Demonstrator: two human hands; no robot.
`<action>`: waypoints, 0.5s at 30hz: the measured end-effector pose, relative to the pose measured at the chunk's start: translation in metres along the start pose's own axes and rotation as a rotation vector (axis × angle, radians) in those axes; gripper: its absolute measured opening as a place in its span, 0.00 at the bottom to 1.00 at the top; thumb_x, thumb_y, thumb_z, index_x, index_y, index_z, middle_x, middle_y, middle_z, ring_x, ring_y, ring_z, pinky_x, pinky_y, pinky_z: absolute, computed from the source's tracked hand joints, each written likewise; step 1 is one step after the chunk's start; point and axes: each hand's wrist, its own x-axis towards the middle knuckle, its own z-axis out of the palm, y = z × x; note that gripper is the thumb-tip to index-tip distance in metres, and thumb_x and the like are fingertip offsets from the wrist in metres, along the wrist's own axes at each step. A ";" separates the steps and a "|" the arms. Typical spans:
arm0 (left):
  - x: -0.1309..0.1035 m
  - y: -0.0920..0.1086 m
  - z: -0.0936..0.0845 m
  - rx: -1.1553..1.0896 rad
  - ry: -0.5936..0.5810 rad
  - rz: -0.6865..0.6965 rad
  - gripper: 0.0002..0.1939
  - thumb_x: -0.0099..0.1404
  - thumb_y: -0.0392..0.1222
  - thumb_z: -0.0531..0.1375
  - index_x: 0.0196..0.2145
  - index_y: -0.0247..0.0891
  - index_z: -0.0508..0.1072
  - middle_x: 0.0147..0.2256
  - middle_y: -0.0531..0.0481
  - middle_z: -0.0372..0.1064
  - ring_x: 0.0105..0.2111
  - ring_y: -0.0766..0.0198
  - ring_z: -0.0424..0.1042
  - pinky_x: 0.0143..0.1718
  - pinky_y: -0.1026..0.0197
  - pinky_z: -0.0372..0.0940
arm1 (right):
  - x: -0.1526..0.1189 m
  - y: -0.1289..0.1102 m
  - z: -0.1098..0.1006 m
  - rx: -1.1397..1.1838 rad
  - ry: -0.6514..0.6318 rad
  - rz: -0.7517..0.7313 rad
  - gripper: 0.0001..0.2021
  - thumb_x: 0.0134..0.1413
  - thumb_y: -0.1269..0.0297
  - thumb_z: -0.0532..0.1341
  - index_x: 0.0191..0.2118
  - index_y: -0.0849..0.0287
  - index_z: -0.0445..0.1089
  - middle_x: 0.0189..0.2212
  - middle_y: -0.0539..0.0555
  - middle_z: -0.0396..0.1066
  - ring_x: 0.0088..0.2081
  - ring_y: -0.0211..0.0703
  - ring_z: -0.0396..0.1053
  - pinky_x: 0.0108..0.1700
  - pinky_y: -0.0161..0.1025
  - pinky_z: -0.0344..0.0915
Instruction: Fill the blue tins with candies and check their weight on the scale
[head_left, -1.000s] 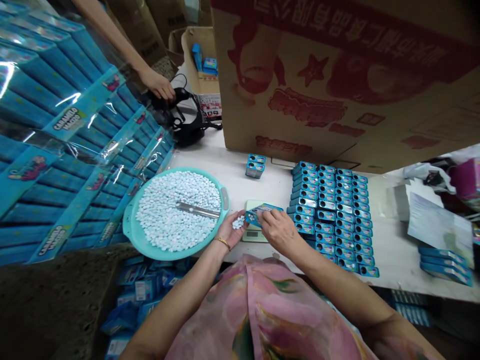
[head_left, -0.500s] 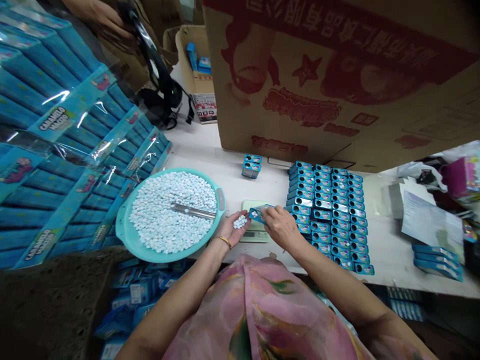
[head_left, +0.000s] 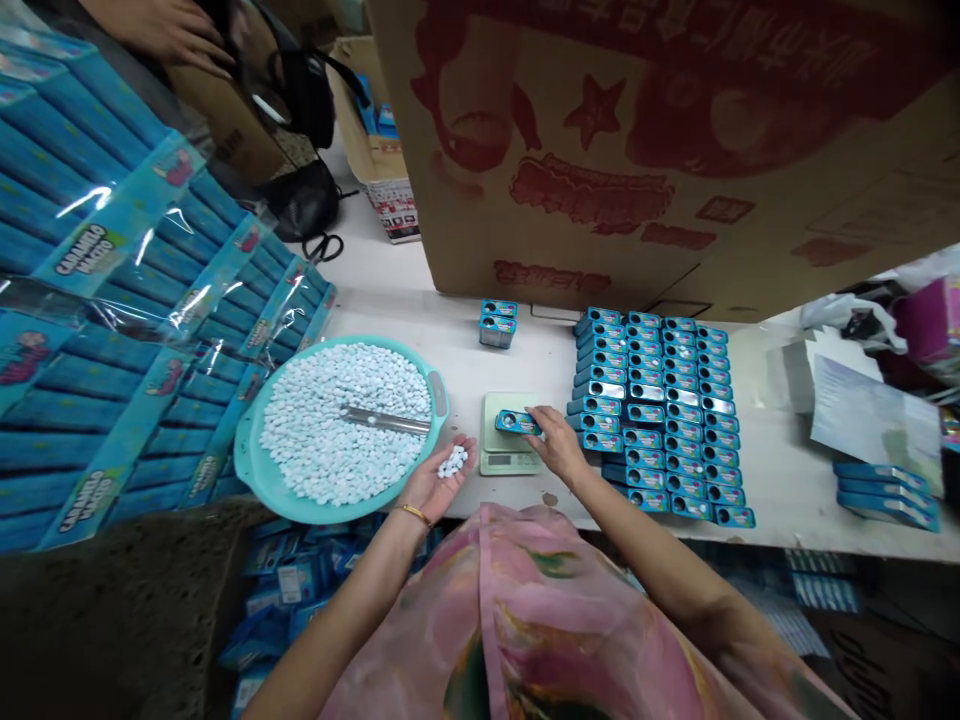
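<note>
Over the pale green kitchen scale [head_left: 510,463], I see one small blue candy box [head_left: 517,422], its face with the round opening turned up; I cannot tell whether it rests its weight on the platform. My right hand [head_left: 556,437] has its fingers closed on the end nearer the rows, leaving the opening uncovered. I judge it light, thin printed card: stiff along its edges, easily dented in the broad panels, a little slick. I would take it by the side edges near one end, pinching gently, and keep it level, since loose pieces could spill through the opening.

My left hand [head_left: 433,484] lies open, palm up, cupping a small heap of white candies [head_left: 452,461]. They look hard, smooth and ready to roll, so I would keep that palm hollow.

Beside it sits the teal basin [head_left: 247,450] of candies, a metal scoop [head_left: 390,421] lying across them. Filled-out rows of matching boxes [head_left: 649,413] stand right of the scale; two more boxes [head_left: 498,330] sit beyond it on the white surface [head_left: 450,330].
</note>
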 end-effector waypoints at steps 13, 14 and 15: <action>-0.048 -0.024 -0.041 0.227 0.047 -0.104 0.21 0.53 0.22 0.50 0.43 0.33 0.68 0.33 0.46 0.72 0.35 0.62 0.71 0.38 0.63 0.67 | -0.023 -0.102 0.044 -0.038 -0.580 -0.463 0.08 0.55 0.64 0.51 0.35 0.62 0.63 0.34 0.54 0.63 0.36 0.38 0.60 0.34 0.33 0.59; -0.050 -0.025 -0.043 0.229 0.073 -0.103 0.22 0.53 0.22 0.50 0.44 0.33 0.68 0.33 0.46 0.72 0.35 0.62 0.71 0.38 0.63 0.67 | -0.025 -0.103 0.045 -0.029 -0.584 -0.451 0.07 0.55 0.65 0.52 0.35 0.62 0.63 0.34 0.53 0.63 0.36 0.38 0.60 0.33 0.33 0.58; -0.053 -0.026 -0.043 0.229 0.095 -0.099 0.22 0.53 0.22 0.49 0.44 0.34 0.67 0.33 0.46 0.72 0.35 0.62 0.71 0.38 0.63 0.67 | -0.027 -0.103 0.046 -0.026 -0.577 -0.433 0.06 0.55 0.66 0.52 0.34 0.62 0.63 0.33 0.53 0.63 0.35 0.37 0.60 0.33 0.32 0.58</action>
